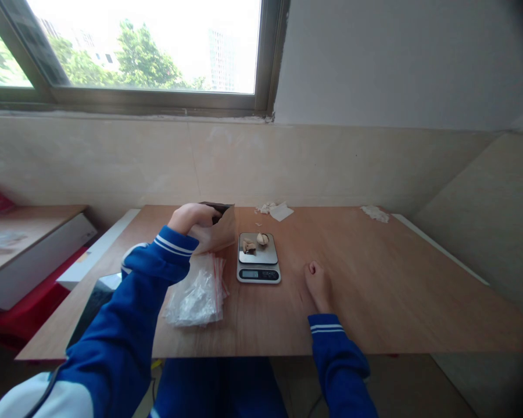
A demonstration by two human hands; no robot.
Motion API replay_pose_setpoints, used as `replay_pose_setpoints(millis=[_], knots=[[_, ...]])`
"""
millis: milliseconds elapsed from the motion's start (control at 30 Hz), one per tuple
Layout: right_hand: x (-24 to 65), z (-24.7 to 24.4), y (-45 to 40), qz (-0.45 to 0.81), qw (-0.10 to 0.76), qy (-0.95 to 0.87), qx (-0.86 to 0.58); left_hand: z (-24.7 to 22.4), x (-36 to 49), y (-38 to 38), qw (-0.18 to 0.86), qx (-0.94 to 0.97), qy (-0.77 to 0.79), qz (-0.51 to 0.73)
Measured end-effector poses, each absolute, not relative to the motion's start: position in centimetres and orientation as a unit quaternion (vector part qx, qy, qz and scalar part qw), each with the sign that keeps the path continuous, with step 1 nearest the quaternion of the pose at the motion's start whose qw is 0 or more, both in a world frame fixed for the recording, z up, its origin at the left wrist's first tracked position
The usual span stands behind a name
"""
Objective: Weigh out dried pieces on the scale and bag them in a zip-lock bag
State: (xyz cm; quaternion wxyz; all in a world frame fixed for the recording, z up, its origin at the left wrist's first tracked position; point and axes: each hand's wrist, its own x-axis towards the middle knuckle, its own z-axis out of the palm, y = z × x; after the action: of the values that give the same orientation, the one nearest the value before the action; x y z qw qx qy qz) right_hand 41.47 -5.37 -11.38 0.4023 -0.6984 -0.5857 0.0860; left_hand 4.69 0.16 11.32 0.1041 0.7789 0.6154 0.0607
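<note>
My left hand (194,216) reaches into the open top of a brown paper bag (220,231); its fingertips are hidden inside. On the wooden table (375,290), right of the scale, my right hand (318,281) rests as a closed fist with nothing seen in it. Between the hands is a digital kitchen scale (258,275) with a lit display. Its metal plate bears a brown piece (249,246) and a pale, rounded piece (262,239). Clear zip bags with red seals (198,299) lie in front of the paper bag, left of the scale.
White paper scraps (281,211) lie at the table's back edge, behind the scale. Another crumpled scrap (375,213) is at the back right. A dark box-like object (91,307) sits under my left sleeve. A side table (30,238) stands at the far left, and a window is above.
</note>
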Motion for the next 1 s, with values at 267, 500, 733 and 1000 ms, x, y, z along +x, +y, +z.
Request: replay_pose_setpoints(millis=[267, 500, 733, 1000], knots=[[41.5, -11.3, -5.4, 0.088, 0.394, -0.591, -0.698, 12.5, 4.6, -0.6, 0.131, 0.807, 0.575, -0.031], [41.5, -11.2, -5.4, 0.092, 0.379, -0.592, -0.705, 13.9, 4.4, -0.7, 0.086, 0.845, 0.526, 0.036], [41.4, -11.2, -5.5, 0.087, 0.383, -0.592, -0.704, 16.8, 4.7, -2.9, -0.042, 0.791, 0.539, 0.285], [41.6, -11.4, -5.3, 0.078, 0.376, -0.597, -0.705, 12.9, 10.3, -3.7, 0.134, 0.801, 0.425, 0.400]])
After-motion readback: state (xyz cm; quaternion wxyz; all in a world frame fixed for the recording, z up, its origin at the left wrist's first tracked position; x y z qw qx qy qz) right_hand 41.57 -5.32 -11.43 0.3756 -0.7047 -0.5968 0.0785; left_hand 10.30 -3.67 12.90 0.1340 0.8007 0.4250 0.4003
